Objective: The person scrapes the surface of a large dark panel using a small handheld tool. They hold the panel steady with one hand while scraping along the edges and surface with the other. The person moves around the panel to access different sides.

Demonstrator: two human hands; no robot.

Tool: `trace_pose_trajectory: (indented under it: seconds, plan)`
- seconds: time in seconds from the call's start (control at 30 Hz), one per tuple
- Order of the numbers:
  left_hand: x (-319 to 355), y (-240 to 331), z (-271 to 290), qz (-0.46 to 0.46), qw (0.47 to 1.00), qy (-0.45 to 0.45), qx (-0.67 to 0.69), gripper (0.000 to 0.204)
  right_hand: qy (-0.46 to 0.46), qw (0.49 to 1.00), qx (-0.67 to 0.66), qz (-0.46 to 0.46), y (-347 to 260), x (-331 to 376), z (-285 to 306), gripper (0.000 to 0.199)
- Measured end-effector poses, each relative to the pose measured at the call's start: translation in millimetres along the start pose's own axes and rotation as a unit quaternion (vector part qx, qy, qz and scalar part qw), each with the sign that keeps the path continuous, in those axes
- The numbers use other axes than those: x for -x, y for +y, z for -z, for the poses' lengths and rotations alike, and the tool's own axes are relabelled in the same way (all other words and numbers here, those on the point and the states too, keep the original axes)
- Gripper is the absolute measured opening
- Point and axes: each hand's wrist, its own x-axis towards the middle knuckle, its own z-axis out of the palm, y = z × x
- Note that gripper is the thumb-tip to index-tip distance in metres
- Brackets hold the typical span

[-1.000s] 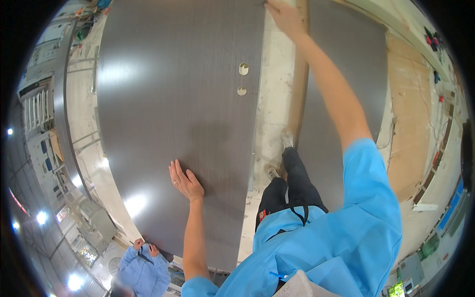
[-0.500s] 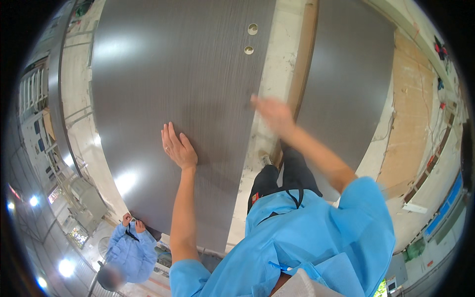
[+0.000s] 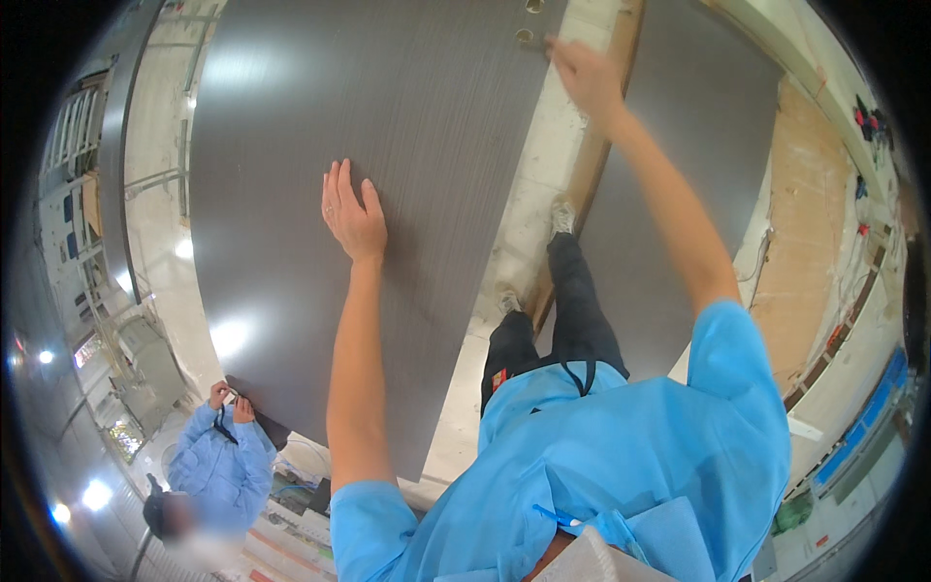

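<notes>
A large dark grey door panel (image 3: 281, 252) with fine lengthwise grain lies flat before me. My left hand (image 3: 355, 218) rests palm down on it, fingers stretched, a ring on one finger. Out at the panel's right edge is my right hand (image 3: 590, 82), its fingers closed; whatever they may hold is too small and blurred to make out. Its fingertips are just beside a round hole (image 3: 525, 37) in the panel. A second hole (image 3: 534, 6) shows farther off, cut by the picture's upper rim.
Another dark grey panel (image 3: 693, 165) lies to the right, past a wooden beam (image 3: 585, 175). My shoes stand between the two panels. At the lower left, a co-worker in a light blue jacket (image 3: 228, 461) has both hands at the panel's near corner. Brown board (image 3: 800, 204) lies far right.
My right hand has moved forward along the panel's right edge to the holes. My left hand is farther forward on the panel, and both my shoes now show.
</notes>
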Motion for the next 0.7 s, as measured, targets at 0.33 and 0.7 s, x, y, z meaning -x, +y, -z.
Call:
trace_pose_trajectory:
  seconds: [0.33, 0.7]
  plan:
    - [149, -76, 73, -0.041, 0.996, -0.073, -0.015, 0.054, -0.179, 0.975, -0.045, 0.122, -220, 294, -1, 0.055]
    - [164, -87, 73, -0.055, 0.995, -0.051, -0.059, 0.055, -0.026, 0.990, 0.095, 0.097, -110, 123, -11, 0.022]
